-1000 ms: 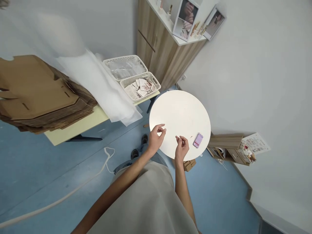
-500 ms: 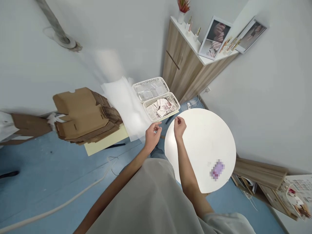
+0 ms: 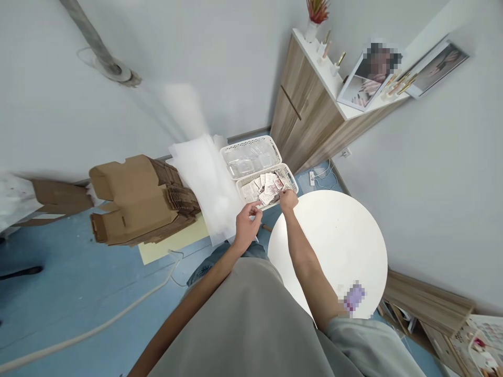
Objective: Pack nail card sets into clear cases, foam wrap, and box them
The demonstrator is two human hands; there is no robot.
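Observation:
My left hand (image 3: 245, 228) is loosely bent, fingers a little apart, by the near edge of a white perforated basket (image 3: 295, 183). Nothing shows in it. At that basket's right end is my right hand (image 3: 288, 201), its fingers closed; whatever they may hold is hidden. Small printed cards or packets (image 3: 270, 184) lie in a loose pile inside this basket, close to both hands. Directly behind it stands a second white basket (image 3: 224, 152) with clear plastic pieces (image 3: 251, 156) in it.
Folded brown cardboard boxes (image 3: 135, 196) are stacked on the left, next to white packing sheets (image 3: 210, 183). A round white table (image 3: 334, 241) stands at right, with a blurred purple object (image 3: 354, 297) on it. Behind is a wooden cabinet (image 3: 310, 110). A pale hose (image 3: 118, 322) crosses the blue floor.
My right hand has moved from over the round table's edge to the card basket, and its fingers are more closed. My left hand stays near the basket's front. The view has shifted slightly.

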